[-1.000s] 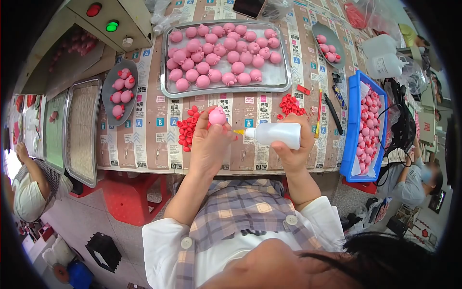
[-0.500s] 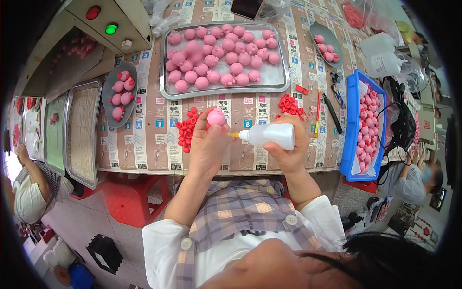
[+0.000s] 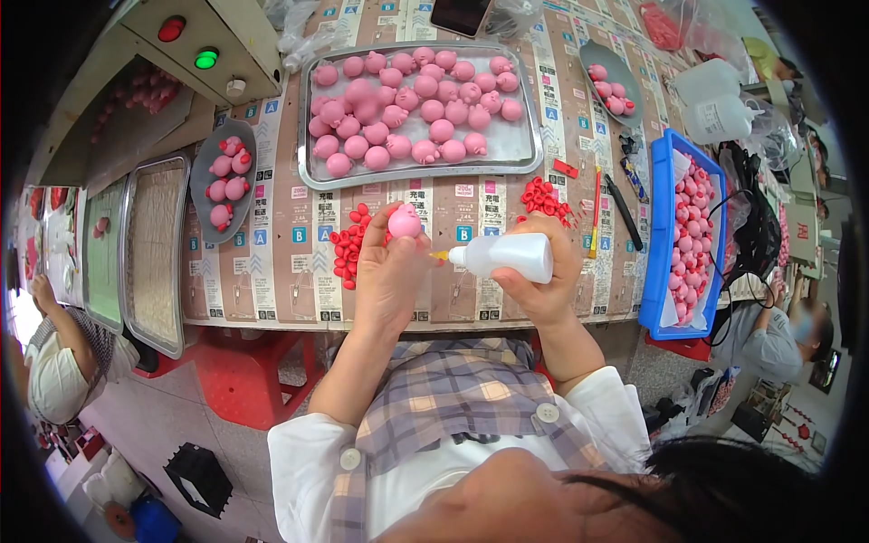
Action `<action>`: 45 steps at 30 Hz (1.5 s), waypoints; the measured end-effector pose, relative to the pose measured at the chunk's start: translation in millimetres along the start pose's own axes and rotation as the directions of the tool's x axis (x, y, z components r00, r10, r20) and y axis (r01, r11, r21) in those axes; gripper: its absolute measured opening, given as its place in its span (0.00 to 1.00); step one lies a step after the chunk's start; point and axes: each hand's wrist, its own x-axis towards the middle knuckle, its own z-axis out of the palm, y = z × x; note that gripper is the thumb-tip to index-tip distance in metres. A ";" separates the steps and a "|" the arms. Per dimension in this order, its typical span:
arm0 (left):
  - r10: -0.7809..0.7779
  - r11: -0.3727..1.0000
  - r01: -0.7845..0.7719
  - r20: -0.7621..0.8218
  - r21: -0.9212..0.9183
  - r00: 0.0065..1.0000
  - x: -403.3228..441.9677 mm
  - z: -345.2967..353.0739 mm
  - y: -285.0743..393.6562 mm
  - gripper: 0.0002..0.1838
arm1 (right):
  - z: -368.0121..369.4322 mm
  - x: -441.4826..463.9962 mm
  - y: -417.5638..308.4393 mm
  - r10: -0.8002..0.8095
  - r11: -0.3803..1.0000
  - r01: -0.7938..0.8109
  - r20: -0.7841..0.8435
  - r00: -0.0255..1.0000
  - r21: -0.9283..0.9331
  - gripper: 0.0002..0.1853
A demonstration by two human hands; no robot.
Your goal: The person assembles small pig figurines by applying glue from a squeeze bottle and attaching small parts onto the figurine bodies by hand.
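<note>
My left hand (image 3: 385,279) is closed around a round pink figure (image 3: 404,223), which shows above the thumb. In my right hand (image 3: 554,288) lies a white squeeze bottle (image 3: 509,256), tilted sideways with its yellow nozzle (image 3: 440,255) pointing left. The nozzle tip is right beside my left thumb and fingers; a bit of red shows there, too small to make out. Small red pieces (image 3: 348,246) are piled left of my left hand. Another pile of red rings (image 3: 543,197) lies just beyond my right hand. Whether the nozzle touches anything cannot be told.
A metal tray (image 3: 421,174) of pink figures stands ahead. Grey oval plates (image 3: 210,172) (image 3: 625,68) hold more, some with red parts. At right are a blue bin (image 3: 647,271), a black pen-like tool (image 3: 625,213) and a yellow stick (image 3: 596,213). A machine (image 3: 244,45) stands left; people sit both sides.
Almost nothing differs. The whole view has shifted very slightly; both hands keep the same hold, with the nozzle still beside the left fingers.
</note>
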 end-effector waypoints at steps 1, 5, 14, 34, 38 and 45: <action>0.001 1.000 -0.001 -0.001 0.003 1.000 0.3 -0.5 -0.5 0.22 | -0.1 0.2 0.4 -0.005 1.000 0.005 -0.005 1.000 0.002 0.20; -0.006 1.000 0.006 0.057 -0.010 0.998 0.8 -3.5 -1.1 0.21 | -3.8 -0.4 2.6 0.089 0.991 -0.077 -0.111 0.990 0.109 0.19; -0.032 1.000 0.032 -0.023 -0.002 0.999 1.0 -6.5 -3.4 0.19 | -82.3 54.6 86.1 0.394 0.885 -0.246 -0.353 0.849 0.397 0.18; -0.338 0.912 0.346 0.074 -0.220 0.938 1.8 7.6 -4.3 0.19 | -12.1 12.0 22.9 0.060 0.983 -0.025 0.193 0.979 -0.179 0.15; -0.332 0.931 0.337 0.052 -0.141 0.942 -1.0 16.6 -2.5 0.14 | 20.4 -1.0 15.6 0.036 0.988 0.001 0.229 0.973 -0.156 0.14; -0.265 0.964 0.265 -0.006 0.021 0.964 -1.4 12.0 -7.9 0.18 | 20.2 -0.2 16.1 -0.118 0.939 0.194 0.265 0.957 -0.283 0.12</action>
